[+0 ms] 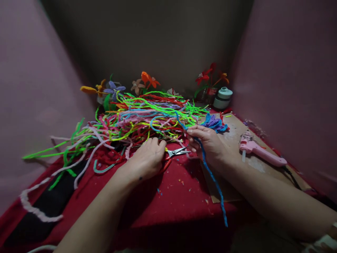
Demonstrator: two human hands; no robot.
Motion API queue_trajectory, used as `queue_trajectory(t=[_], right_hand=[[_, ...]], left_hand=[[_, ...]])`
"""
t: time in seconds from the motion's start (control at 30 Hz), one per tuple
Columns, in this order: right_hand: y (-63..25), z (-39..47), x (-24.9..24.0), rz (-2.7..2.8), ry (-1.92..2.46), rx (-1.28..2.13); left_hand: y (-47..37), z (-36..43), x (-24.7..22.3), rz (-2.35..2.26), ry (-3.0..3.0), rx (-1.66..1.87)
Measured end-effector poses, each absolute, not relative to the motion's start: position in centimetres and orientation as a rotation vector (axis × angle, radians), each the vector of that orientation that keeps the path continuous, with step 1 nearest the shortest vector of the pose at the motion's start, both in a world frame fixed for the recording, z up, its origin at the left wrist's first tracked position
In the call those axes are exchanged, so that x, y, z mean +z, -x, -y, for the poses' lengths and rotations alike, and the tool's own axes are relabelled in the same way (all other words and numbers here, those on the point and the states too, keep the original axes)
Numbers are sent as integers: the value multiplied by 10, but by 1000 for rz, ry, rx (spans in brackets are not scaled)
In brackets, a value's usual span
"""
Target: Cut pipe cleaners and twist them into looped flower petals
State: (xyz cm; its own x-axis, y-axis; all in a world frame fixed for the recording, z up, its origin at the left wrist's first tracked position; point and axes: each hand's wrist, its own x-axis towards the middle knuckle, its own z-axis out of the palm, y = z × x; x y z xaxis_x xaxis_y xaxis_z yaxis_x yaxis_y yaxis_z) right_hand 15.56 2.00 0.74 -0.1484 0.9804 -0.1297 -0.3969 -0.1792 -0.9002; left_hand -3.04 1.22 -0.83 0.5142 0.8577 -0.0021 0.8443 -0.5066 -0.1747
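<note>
In the head view my right hand (206,142) pinches a blue pipe cleaner (210,173). One end rises past the fingertips towards the pile, and the longer end hangs down over the wrist and the table's front edge. To its left, my left hand (149,156) is curled over the red handles of small scissors (177,152); its fingertips are mostly hidden. The scissors' blades point right, slightly apart, towards my right hand. Just behind both hands lies a large heap of coloured pipe cleaners (147,114).
A pink glue gun (263,151) rests on a brown board (233,135) at right, beside a blue and purple fuzzy bundle (214,122). Behind stand a pale green bottle (223,98) and fuzzy flowers (113,88). Bits of fluff litter the red cloth (168,203). Walls close both sides.
</note>
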Motion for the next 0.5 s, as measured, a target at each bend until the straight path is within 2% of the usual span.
queue_trajectory(t=[0.17,0.5], right_hand=[[-157,-23,6,868,882,1586],[-159,-26,7,879,791,1510]], left_hand=[[32,-16,-9,1533,2691,182],[49,-28,6,1844,2651,-15]])
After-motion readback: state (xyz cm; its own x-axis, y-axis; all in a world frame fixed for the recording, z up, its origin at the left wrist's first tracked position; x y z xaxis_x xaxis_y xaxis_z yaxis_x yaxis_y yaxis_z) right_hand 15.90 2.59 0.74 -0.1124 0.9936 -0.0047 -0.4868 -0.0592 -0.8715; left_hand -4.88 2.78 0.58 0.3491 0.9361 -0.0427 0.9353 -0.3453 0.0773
